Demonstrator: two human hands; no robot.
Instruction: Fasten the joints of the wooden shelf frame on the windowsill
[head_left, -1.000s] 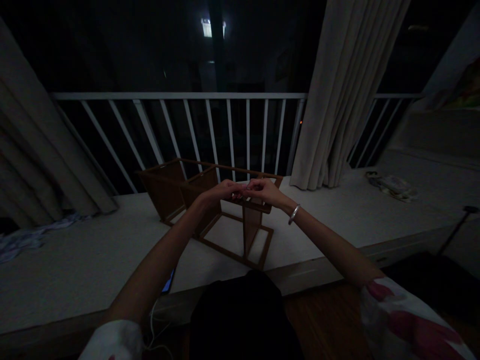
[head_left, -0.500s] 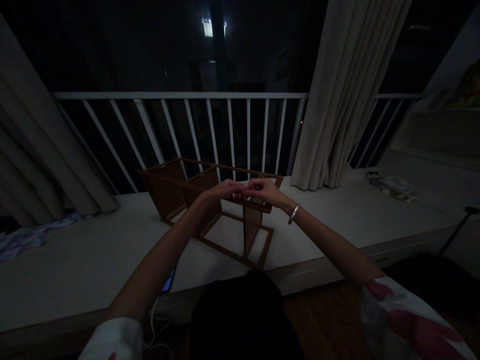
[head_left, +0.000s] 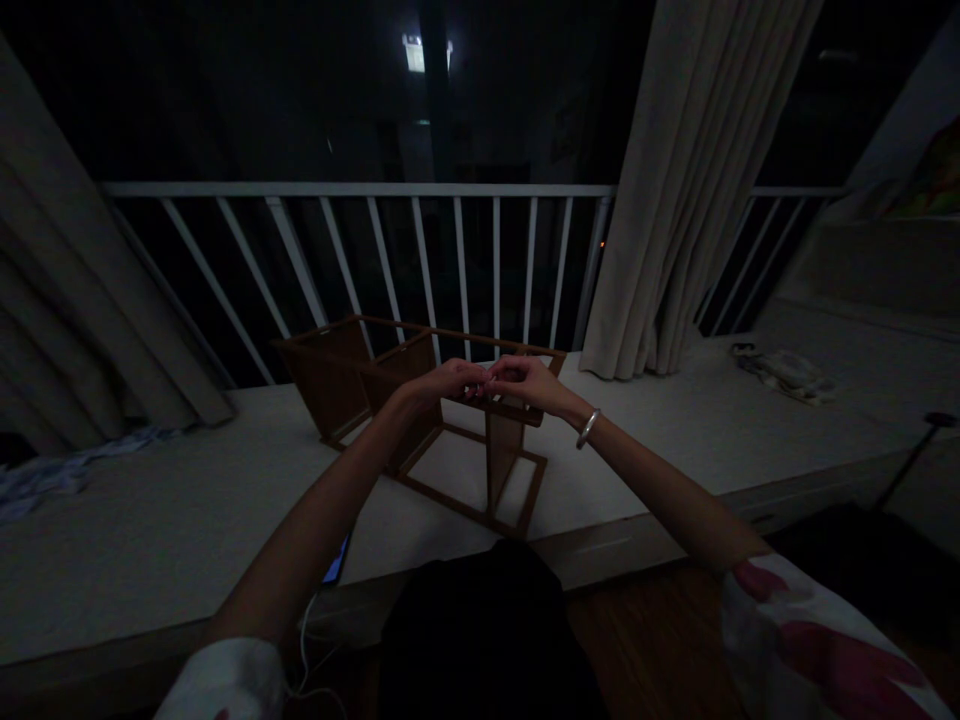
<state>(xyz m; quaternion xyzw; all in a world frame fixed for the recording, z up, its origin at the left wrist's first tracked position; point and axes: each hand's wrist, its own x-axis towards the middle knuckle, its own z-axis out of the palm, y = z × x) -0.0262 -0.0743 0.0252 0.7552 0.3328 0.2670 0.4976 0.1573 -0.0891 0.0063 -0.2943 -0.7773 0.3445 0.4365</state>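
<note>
A brown wooden shelf rack (head_left: 442, 487) lies on its side on the pale window ledge (head_left: 645, 470). Over its right end, my left hand (head_left: 454, 380) and my right hand (head_left: 526, 383) meet at the fingertips. Both have their fingers curled and pinched together, close to the rack's upper rail. Whatever is between the fingertips is too small and dark to make out. A silver bangle (head_left: 589, 428) circles my right wrist.
White railings (head_left: 459, 270) run behind the ledge, before a dark window. Beige curtains (head_left: 675, 200) hang at both sides. A phone (head_left: 337, 560) with a white cable (head_left: 304, 640) lies at the front edge. Crumpled cloth (head_left: 787, 375) rests at right, patterned fabric (head_left: 75, 470) at left.
My fingertips have shifted slightly against each other, and the right-hand fingers look a little more curled. The rack has not moved.
</note>
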